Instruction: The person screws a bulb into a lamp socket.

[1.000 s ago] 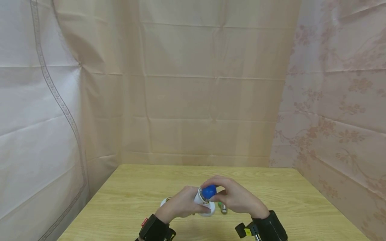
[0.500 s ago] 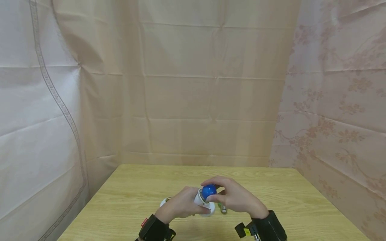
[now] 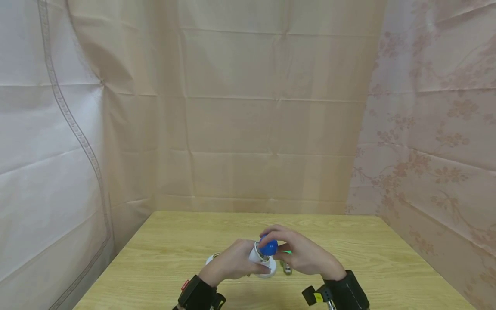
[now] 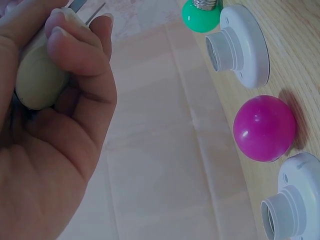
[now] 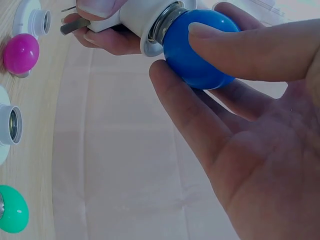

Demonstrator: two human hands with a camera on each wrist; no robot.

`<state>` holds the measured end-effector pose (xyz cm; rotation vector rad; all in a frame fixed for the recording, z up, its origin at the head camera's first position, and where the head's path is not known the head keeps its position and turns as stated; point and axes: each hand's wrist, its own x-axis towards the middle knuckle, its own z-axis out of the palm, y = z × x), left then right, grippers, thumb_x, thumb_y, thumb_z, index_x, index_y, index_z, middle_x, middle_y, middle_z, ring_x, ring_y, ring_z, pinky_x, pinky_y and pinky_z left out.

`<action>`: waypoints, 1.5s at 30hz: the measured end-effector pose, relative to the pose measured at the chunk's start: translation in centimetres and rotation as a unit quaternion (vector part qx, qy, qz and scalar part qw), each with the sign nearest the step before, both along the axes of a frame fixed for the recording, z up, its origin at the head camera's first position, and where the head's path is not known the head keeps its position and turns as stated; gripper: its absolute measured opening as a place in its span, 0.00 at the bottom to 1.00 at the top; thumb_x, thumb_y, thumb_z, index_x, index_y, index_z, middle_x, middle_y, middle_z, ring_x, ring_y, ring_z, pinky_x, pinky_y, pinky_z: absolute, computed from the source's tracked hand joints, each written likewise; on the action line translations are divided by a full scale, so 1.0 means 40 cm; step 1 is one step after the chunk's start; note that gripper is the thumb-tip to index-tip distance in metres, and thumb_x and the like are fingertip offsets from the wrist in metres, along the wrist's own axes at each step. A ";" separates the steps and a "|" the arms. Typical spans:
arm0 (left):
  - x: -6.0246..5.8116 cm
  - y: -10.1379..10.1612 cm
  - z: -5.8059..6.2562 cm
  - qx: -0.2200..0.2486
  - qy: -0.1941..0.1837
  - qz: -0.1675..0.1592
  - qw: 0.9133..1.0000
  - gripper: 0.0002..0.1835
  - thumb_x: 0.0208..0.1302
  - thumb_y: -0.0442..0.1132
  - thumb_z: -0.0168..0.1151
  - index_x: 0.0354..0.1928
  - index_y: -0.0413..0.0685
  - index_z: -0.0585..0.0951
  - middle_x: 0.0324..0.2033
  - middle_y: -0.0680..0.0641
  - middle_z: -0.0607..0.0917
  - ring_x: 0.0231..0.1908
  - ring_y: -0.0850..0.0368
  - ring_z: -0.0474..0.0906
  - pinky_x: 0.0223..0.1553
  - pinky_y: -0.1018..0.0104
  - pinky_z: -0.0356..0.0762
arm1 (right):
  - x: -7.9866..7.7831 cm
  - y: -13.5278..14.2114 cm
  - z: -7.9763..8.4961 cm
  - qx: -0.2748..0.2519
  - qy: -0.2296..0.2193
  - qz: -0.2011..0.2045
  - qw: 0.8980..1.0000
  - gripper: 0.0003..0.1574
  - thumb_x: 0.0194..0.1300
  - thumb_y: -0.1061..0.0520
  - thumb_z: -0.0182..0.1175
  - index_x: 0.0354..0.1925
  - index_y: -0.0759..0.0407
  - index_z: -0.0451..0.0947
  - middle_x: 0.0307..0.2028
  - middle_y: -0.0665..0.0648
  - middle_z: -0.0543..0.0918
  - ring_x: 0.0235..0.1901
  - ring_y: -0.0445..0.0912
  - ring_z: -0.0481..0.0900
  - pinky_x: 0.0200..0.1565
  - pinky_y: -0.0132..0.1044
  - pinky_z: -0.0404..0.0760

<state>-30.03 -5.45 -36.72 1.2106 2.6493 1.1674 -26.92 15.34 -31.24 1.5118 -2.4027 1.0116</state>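
Observation:
My left hand [image 3: 234,260] grips a white plug-in bulb socket [image 5: 135,17] above the table; flat metal prongs stick out of its far end in the right wrist view. In the left wrist view its rounded body [image 4: 42,82] shows between curled fingers. A blue light bulb [image 5: 200,50] has its metal screw base at the socket's mouth, with some thread showing. My right hand [image 3: 306,254] holds the bulb between thumb and fingers, the thumb lying across the blue globe. How deep the base sits inside the socket is hidden.
Two white round lamp holders [image 4: 252,47] with wide bases stand on the wooden table [image 3: 193,228]. A pink bulb [image 4: 265,128] sits between them. A green bulb [image 5: 14,210] lies beyond, under my right hand in the head view. Cloth curtains [image 3: 248,129] surround the table.
My right hand's fingers have shifted round the blue bulb, the forefinger now reaching further over its top. The left hand and the socket have stayed in place.

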 end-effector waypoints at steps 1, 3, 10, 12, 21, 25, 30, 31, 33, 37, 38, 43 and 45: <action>0.000 0.000 0.000 -0.001 0.002 0.001 1.000 0.18 0.49 0.52 0.68 0.39 0.53 0.78 0.27 0.61 0.79 0.23 0.66 0.74 0.22 0.70 0.73 | -0.001 0.000 -0.001 -0.002 0.004 0.001 1.000 0.25 0.56 0.72 0.57 0.48 0.49 0.73 0.51 0.51 0.70 0.51 0.47 0.67 0.49 0.43 0.73; 0.002 0.001 0.000 -0.001 0.003 0.003 1.000 0.17 0.48 0.52 0.69 0.38 0.55 0.78 0.26 0.61 0.78 0.21 0.66 0.74 0.21 0.70 0.73 | 0.005 -0.003 0.005 -0.006 0.006 0.003 1.000 0.24 0.56 0.72 0.56 0.48 0.51 0.73 0.50 0.54 0.72 0.51 0.47 0.68 0.49 0.44 0.73; 0.003 0.001 -0.001 0.006 0.002 -0.001 1.000 0.16 0.48 0.52 0.69 0.37 0.56 0.78 0.26 0.61 0.79 0.22 0.66 0.74 0.22 0.70 0.73 | 0.035 -0.011 0.038 -0.016 -0.007 0.004 1.000 0.24 0.55 0.74 0.56 0.48 0.54 0.74 0.48 0.58 0.73 0.49 0.50 0.69 0.48 0.45 0.74; 0.002 0.002 -0.003 0.007 0.002 -0.003 1.000 0.16 0.48 0.52 0.69 0.38 0.56 0.78 0.27 0.61 0.79 0.22 0.66 0.74 0.22 0.70 0.73 | 0.035 -0.011 0.038 -0.021 -0.024 0.006 0.999 0.23 0.56 0.74 0.55 0.48 0.55 0.74 0.48 0.58 0.73 0.49 0.51 0.69 0.47 0.45 0.74; -0.002 0.003 -0.008 0.004 -0.011 -0.007 1.000 0.17 0.47 0.52 0.70 0.39 0.59 0.77 0.27 0.61 0.79 0.22 0.65 0.74 0.21 0.69 0.73 | 0.015 -0.005 0.013 -0.033 -0.073 -0.002 0.997 0.23 0.57 0.70 0.57 0.51 0.55 0.72 0.47 0.57 0.74 0.48 0.52 0.70 0.45 0.40 0.75; -0.001 0.004 -0.007 0.005 -0.019 -0.009 1.000 0.18 0.47 0.51 0.70 0.41 0.60 0.77 0.29 0.61 0.79 0.24 0.65 0.75 0.23 0.69 0.74 | -0.010 0.002 -0.015 -0.028 -0.082 -0.025 0.996 0.24 0.58 0.65 0.58 0.52 0.50 0.72 0.48 0.51 0.74 0.48 0.49 0.70 0.44 0.38 0.76; 0.000 0.004 -0.005 0.002 -0.023 -0.010 1.000 0.18 0.48 0.51 0.69 0.41 0.60 0.77 0.29 0.62 0.79 0.25 0.65 0.75 0.25 0.69 0.74 | -0.023 0.008 -0.028 -0.017 -0.097 -0.044 0.994 0.22 0.60 0.56 0.59 0.54 0.46 0.71 0.50 0.46 0.73 0.49 0.46 0.69 0.43 0.37 0.75; 0.000 0.004 -0.005 0.002 -0.023 -0.010 1.000 0.18 0.48 0.51 0.69 0.41 0.59 0.77 0.29 0.62 0.79 0.25 0.65 0.75 0.25 0.69 0.74 | -0.023 0.009 -0.029 -0.015 -0.099 -0.046 0.994 0.22 0.61 0.55 0.58 0.54 0.46 0.71 0.50 0.46 0.73 0.49 0.45 0.69 0.43 0.37 0.75; 0.000 0.004 -0.005 0.002 -0.021 -0.011 1.000 0.18 0.48 0.51 0.69 0.41 0.59 0.77 0.29 0.62 0.79 0.25 0.65 0.75 0.24 0.69 0.74 | -0.024 0.009 -0.028 -0.013 -0.101 -0.047 0.994 0.23 0.61 0.53 0.58 0.55 0.47 0.71 0.50 0.46 0.73 0.50 0.45 0.69 0.44 0.38 0.75; -0.002 0.003 -0.006 0.002 -0.015 -0.012 1.000 0.17 0.48 0.52 0.69 0.40 0.59 0.77 0.29 0.62 0.79 0.26 0.66 0.75 0.26 0.69 0.74 | -0.025 0.010 -0.028 -0.007 -0.093 -0.040 0.995 0.26 0.60 0.53 0.59 0.58 0.45 0.68 0.53 0.46 0.71 0.51 0.45 0.69 0.45 0.37 0.75; -0.003 0.003 -0.007 0.003 -0.013 -0.012 1.000 0.17 0.48 0.51 0.69 0.41 0.59 0.77 0.30 0.62 0.80 0.27 0.66 0.75 0.27 0.69 0.74 | -0.026 0.010 -0.028 -0.003 -0.087 -0.037 0.996 0.28 0.60 0.55 0.59 0.59 0.44 0.67 0.55 0.46 0.69 0.52 0.46 0.68 0.45 0.37 0.74; -0.003 0.001 -0.006 0.004 -0.001 -0.012 1.000 0.18 0.49 0.52 0.68 0.42 0.57 0.77 0.32 0.62 0.80 0.28 0.67 0.75 0.29 0.70 0.74 | -0.029 0.013 -0.032 0.006 -0.060 -0.021 0.998 0.35 0.58 0.68 0.58 0.59 0.43 0.65 0.60 0.47 0.62 0.57 0.47 0.63 0.49 0.38 0.72; -0.002 0.001 -0.005 0.003 -0.003 -0.013 1.000 0.18 0.50 0.52 0.68 0.41 0.55 0.77 0.30 0.62 0.79 0.25 0.67 0.75 0.26 0.70 0.74 | -0.031 0.013 -0.034 0.003 -0.048 -0.015 0.999 0.33 0.56 0.71 0.58 0.56 0.43 0.67 0.59 0.47 0.64 0.57 0.48 0.63 0.49 0.39 0.72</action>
